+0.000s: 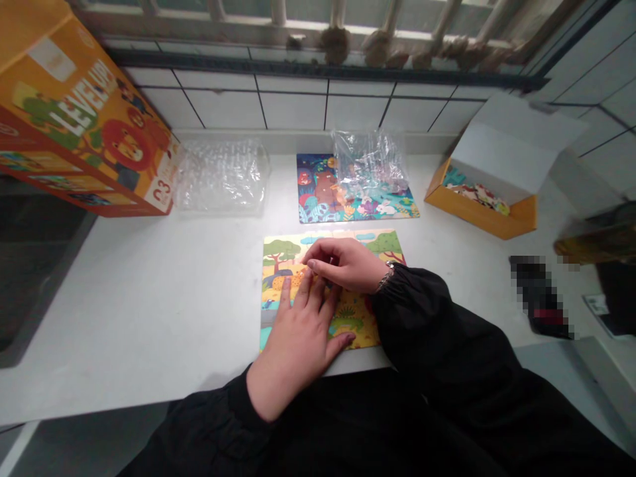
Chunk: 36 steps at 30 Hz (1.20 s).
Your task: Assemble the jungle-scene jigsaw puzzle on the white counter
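Observation:
A bright savanna jigsaw puzzle (377,245) lies flat on the white counter in front of me, showing trees, a leopard and a green crocodile. Fingers spread, my left hand (303,324) rests palm down on its lower left and middle. Just above the left fingertips, my right hand (348,265) is curled with thumb and forefinger pinched together over the puzzle. Whatever sits in that pinch, if anything, is hidden. Both hands cover much of the picture's middle.
Behind it lies a dark forest puzzle (318,192), partly under a clear plastic bag (370,162). Bubble wrap (221,175) and a tall orange box (99,119) stand left. An opened box with puzzle pieces (487,212) sits right, near a blurred dark object (539,298).

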Available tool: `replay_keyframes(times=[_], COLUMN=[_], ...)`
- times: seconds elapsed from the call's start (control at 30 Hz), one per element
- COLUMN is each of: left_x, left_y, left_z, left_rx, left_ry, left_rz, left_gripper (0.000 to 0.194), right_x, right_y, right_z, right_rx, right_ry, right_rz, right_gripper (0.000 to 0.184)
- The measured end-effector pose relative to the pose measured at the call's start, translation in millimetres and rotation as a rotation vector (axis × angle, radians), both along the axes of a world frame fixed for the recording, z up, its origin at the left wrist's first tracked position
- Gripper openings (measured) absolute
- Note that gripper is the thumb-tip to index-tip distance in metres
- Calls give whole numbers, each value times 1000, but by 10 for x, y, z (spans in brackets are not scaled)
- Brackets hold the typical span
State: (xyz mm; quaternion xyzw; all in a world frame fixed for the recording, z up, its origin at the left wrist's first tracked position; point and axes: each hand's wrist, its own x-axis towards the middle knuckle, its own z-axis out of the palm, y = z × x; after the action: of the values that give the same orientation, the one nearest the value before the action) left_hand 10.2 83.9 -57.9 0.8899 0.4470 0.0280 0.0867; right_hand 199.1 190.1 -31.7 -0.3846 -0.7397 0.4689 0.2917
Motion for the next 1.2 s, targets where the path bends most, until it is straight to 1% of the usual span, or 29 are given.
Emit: replay_keyframes(times=[0.1, 0.2, 0.33, 0.47, 0.57, 0.67, 0.73, 0.8, 0.9, 0.97, 1.03, 1.1, 1.2], left_x=[61, 92, 124, 147, 150, 146, 140, 127, 86, 45, 0, -47, -125], left_y=[99, 179, 219, 213, 207, 201, 193, 180, 156, 137, 114, 85, 23], left_z=[18, 25, 18, 28, 48, 67, 78, 90, 106, 106, 90, 61, 18], left_rx=[-11, -14, -5, -2, 0, -3, -7, -8, 4, 7, 4, 0, 15], left_ry=[-10, -16, -30, -41, -63, -64, -59, -57, -66, -67, -66, -71, -78], left_rz=[-4, 16, 49, 92, 110, 124, 137, 146, 154, 152, 153, 162, 160], left_gripper=[90, 83, 78, 75, 72, 72, 73, 72, 70, 72, 73, 73, 74], right_x=[-11, -15, 4, 19, 0, -4, 37, 130, 369, 570, 761, 896, 937], right_y=[17, 33, 75, 123, 125, 44, -83, -277, -655, -926, -1181, -1404, -1645], right_z=[-14, -38, -95, -194, -262, -284, -277, -268, -279, -310, -355, -400, -431], right_rx=[111, 185, 305, 423, 445, 464, 464, 439, 368, 336, 302, 296, 333], right_ry=[-74, -125, -163, -207, -253, -310, -408, -557, -779, -878, -926, -933, -921], right_rz=[-56, -128, -234, -241, -248, -263, -255, -253, -277, -337, -405, -432, -401], right_gripper=[15, 13, 11, 10, 15, 22, 29, 39, 53, 58, 60, 65, 73])
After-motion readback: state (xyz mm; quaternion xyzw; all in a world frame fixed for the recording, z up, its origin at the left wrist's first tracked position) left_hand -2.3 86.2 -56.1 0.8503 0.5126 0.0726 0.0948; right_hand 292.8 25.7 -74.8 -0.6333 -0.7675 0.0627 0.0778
